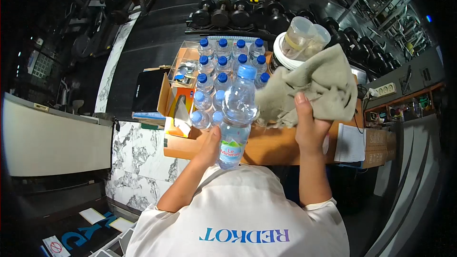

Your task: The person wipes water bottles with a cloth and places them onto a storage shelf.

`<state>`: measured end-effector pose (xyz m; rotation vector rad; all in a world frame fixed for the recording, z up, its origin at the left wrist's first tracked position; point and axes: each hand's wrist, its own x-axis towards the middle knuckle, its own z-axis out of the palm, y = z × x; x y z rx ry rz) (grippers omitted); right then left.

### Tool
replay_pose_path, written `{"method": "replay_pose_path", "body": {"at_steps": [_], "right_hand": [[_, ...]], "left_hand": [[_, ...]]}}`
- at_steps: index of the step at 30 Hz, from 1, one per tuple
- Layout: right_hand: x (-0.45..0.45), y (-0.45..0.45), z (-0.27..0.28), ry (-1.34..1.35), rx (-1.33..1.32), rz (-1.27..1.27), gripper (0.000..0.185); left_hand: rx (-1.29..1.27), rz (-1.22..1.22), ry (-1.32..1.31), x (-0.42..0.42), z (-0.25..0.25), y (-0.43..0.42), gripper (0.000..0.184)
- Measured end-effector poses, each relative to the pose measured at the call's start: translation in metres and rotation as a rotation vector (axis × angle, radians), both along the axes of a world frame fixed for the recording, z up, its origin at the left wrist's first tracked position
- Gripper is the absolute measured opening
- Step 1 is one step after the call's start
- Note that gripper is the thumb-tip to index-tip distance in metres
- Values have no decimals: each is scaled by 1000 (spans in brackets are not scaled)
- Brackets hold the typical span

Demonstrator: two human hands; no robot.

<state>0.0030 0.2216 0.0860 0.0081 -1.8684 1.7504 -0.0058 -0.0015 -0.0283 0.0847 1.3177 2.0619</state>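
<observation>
My left hand (209, 148) is wrapped round a clear plastic bottle (233, 146) with a blue cap and a green and white label, held upright in front of my chest. Raised to the right, my right hand (312, 126) grips a grey-green cloth (328, 83), the thumb showing on its front; its left edge hangs beside the bottle. Behind the held bottle, rows of blue-capped water bottles (204, 83) stand on the wooden table (271, 147).
Left of the bottles are an orange tissue box (182, 114), a clear plastic container (186, 57) and a black box (148, 90). A white-lidded tub (281, 54) bears plastic cups (299, 33). Papers (350, 143) lie at the right edge. Dumbbells (221, 13) stand behind.
</observation>
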Motion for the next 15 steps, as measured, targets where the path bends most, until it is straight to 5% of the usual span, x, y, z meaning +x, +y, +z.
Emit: {"method": "replay_pose_path", "body": {"at_steps": [2,4,7,10,13,15], "right_hand": [[5,-9,-10,-89,199,94,33],[-14,-50,19,269,740,188,36],[4,-76,-5,253,841,340,37],[14,-64,-28,85,801,726,38],[21,-8,-55,-67,310,739,32],[20,39,-70,-189,-75,761,47]], "left_hand": [[16,-49,78,1,7,5,98],[152,-99,72,3,1,6,82],[58,-23,68,-4,-16,7,79],[-73,74,71,-5,-35,5,77],[-32,139,-56,16,-38,4,76],[38,224,-137,36,-18,18,78]]}}
